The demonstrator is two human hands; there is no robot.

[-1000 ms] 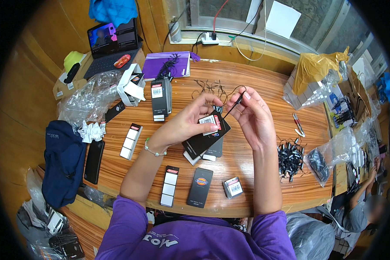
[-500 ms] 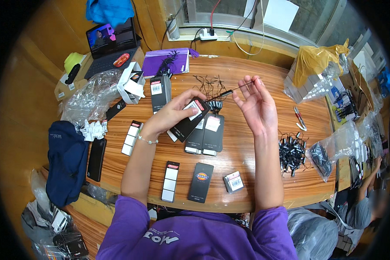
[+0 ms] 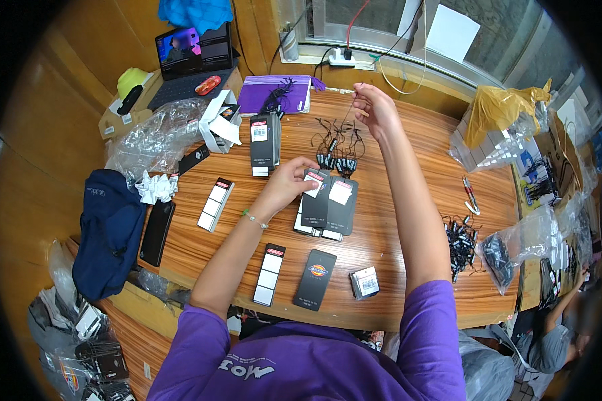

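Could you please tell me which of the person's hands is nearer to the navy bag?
Left. The left hand is to the right of the navy bag, holding a dark tag; the right hand is farther right and farther forward.

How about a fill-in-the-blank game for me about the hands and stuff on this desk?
1. The hand touching a dark tag is the person's own ____ hand.
2. The shirt that the person wears is the colour ____.
3. In the picture, the red-and-white tool lies lower down and to the ____ of the right hand.

Missing words: left; purple; right.
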